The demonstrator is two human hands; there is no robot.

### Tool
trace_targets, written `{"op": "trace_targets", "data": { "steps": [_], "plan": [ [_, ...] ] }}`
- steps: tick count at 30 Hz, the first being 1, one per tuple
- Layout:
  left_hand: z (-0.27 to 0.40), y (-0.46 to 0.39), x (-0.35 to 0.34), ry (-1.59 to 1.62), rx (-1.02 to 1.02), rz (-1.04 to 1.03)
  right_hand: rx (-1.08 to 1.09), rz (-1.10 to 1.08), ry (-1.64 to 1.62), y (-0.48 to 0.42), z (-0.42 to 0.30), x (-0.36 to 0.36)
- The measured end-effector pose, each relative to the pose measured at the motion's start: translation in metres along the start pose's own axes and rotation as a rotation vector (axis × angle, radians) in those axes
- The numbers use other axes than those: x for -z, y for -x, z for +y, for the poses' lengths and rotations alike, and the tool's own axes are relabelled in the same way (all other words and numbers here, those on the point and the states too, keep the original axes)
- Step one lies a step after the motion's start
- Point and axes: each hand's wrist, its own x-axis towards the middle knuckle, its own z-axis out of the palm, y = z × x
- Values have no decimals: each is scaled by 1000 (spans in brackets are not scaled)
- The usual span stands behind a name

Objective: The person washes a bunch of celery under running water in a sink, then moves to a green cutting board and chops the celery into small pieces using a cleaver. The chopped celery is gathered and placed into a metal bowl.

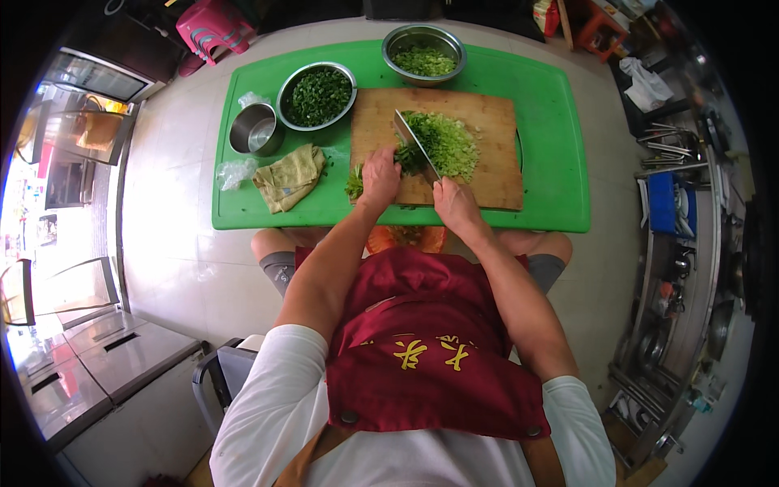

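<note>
My right hand (453, 201) grips the handle of a cleaver (419, 146), its broad blade slanting up and left over a wooden cutting board (499, 152). Fingers of my left hand (382, 176) press on dark green leafy stalks (409, 159) just left of the blade. Uncut leafy ends (355, 182) stick out on that hand's left side. A heap of chopped greens (453, 146), dark at the left and pale at the right, lies right of the cleaver. Beyond the board, a metal bowl (462, 61) holds pale chopped greens; another metal bowl (280, 100) at the left holds darker ones.
The board lies on a green table (554, 134). At its left are an empty metal pot (238, 143), a folded yellowish cloth (291, 178) and crumpled clear plastic (236, 175). An orange-red basket (377, 239) shows below the near edge. Metal shelving (700, 262) stands at the right.
</note>
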Motion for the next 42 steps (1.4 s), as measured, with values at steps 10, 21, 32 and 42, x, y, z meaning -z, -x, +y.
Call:
{"op": "trace_targets", "data": {
  "steps": [10,21,32,42],
  "plan": [
    [4,-3,12,-105,32,-73,-31,-146,129,-2,-21,0],
    [-11,14,17,-121,-163,-70,3,-114,87,-1,-27,8],
    [-8,15,21,-111,-148,-96,-30,-196,88,5,-16,-3],
    [-14,18,22,-73,-190,-55,21,-220,36,-2,-4,-2]
  ]
}}
